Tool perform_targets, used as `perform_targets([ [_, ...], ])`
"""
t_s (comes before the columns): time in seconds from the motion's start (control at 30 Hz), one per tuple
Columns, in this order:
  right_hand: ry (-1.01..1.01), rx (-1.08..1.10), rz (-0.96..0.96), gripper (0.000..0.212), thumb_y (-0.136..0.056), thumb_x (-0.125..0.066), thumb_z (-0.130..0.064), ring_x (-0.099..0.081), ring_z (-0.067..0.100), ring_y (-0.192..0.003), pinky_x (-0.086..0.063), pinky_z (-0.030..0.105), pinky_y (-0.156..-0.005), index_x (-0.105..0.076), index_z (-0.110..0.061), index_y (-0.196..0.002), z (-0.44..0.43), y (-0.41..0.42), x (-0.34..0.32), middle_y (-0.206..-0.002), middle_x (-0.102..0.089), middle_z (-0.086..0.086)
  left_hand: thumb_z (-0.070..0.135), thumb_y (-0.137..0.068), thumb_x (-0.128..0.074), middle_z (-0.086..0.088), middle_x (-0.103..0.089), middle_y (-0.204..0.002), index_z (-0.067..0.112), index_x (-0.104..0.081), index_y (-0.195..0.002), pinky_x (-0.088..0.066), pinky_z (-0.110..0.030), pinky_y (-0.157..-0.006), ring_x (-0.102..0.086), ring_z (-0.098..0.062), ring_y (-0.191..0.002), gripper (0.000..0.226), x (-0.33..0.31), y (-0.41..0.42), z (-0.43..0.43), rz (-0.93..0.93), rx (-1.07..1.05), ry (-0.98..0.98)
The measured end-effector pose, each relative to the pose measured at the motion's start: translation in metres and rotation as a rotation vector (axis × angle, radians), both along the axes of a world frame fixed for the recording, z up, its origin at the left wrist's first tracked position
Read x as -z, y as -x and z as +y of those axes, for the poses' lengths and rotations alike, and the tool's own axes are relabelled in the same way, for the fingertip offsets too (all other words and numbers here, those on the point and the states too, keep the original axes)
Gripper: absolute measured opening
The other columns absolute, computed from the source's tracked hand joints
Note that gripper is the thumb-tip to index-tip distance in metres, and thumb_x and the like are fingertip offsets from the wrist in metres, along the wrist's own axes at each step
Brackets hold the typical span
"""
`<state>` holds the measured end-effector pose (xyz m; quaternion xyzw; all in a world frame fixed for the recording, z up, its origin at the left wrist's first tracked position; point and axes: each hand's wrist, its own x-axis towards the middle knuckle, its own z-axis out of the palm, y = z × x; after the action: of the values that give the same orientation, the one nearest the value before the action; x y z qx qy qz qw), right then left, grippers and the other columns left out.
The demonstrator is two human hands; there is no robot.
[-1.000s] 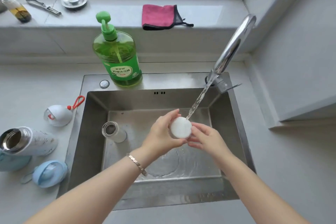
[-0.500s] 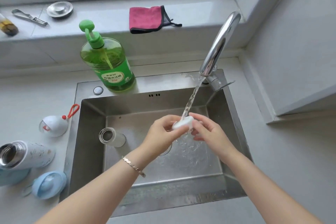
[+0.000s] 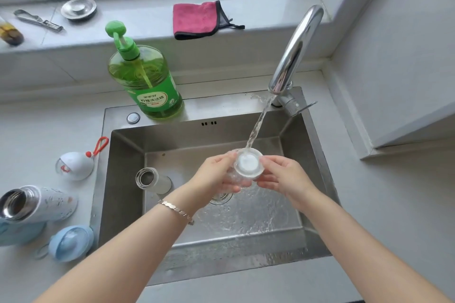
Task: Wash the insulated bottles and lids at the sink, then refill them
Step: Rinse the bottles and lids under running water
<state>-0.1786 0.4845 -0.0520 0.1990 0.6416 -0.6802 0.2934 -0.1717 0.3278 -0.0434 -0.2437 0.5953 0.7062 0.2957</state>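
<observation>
Both hands hold a small round white lid (image 3: 248, 163) under the running water, over the steel sink (image 3: 123, 179). My left hand (image 3: 216, 174) grips its left side and my right hand (image 3: 283, 177) pinches its right edge. The lid's hollow side faces up and water splashes into it. A white bottle (image 3: 154, 180) with its mouth open lies in the sink's left part. On the counter at left lie a white patterned bottle (image 3: 37, 203) with an open mouth, part of a blue bottle (image 3: 17, 232), a white lid with a red loop (image 3: 75, 165) and a blue lid (image 3: 70, 242).
The chrome tap (image 3: 295, 49) curves over the sink's back right corner. A green dish-soap pump bottle (image 3: 145, 76) stands on the sink's back rim. On the window ledge lie a pink cloth (image 3: 197, 19), a metal strainer plug (image 3: 78, 8) and a metal tool (image 3: 37, 20).
The lid was turned in my hands: first its domed side faced me, then it was edge-on, now its hollow side faces up under the stream. The view has shifted slightly.
</observation>
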Motion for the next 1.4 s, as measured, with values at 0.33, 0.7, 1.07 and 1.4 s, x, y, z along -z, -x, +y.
perform_targets([
  [0.33, 0.303, 0.086, -0.158, 0.020, -0.095, -0.049, -0.014, -0.069, 0.015, -0.073, -0.056, 0.022, -0.064, -0.059, -0.003, -0.108, -0.007, -0.013, 0.003, -0.090, -0.069, 0.009, 0.032, -0.091, -0.057, 0.001, -0.063, -0.072, 0.022, -0.065, -0.088, -0.048, -0.017, -0.051, -0.056, -0.006, -0.047, 0.013, -0.003, 0.005, -0.004, 0.179, 0.055, 0.269],
  [0.7, -0.140, -0.098, 0.314, 0.017, -0.085, -0.064, -0.010, -0.061, 0.007, -0.062, -0.053, 0.018, -0.057, -0.063, -0.012, -0.101, -0.021, 0.012, -0.014, -0.080, -0.065, 0.006, 0.017, -0.099, -0.044, -0.004, -0.067, -0.078, 0.012, -0.064, -0.103, -0.056, -0.022, -0.061, -0.067, -0.008, -0.057, 0.021, 0.003, 0.004, -0.012, 0.141, -0.077, 0.208],
  [1.07, 0.166, 0.064, -0.008, 0.018, -0.096, -0.046, -0.011, -0.068, 0.016, -0.079, -0.056, 0.022, -0.067, -0.062, -0.005, -0.101, -0.006, -0.009, -0.003, -0.091, -0.069, 0.008, 0.029, -0.088, -0.063, 0.000, -0.064, -0.075, 0.018, -0.066, -0.085, -0.053, -0.020, -0.060, -0.058, -0.007, -0.061, 0.012, -0.012, 0.014, -0.001, 0.254, 0.037, 0.288],
  [1.4, -0.089, -0.071, 0.542, 0.033, -0.080, -0.066, 0.001, -0.065, 0.004, -0.095, -0.049, 0.014, -0.081, -0.059, -0.026, -0.098, -0.010, -0.002, -0.005, -0.102, -0.065, -0.006, 0.020, -0.093, -0.054, -0.007, -0.067, -0.096, 0.017, -0.058, -0.115, -0.057, -0.028, -0.076, -0.069, -0.015, -0.077, 0.023, -0.013, 0.011, -0.009, 0.123, -0.154, -0.056],
])
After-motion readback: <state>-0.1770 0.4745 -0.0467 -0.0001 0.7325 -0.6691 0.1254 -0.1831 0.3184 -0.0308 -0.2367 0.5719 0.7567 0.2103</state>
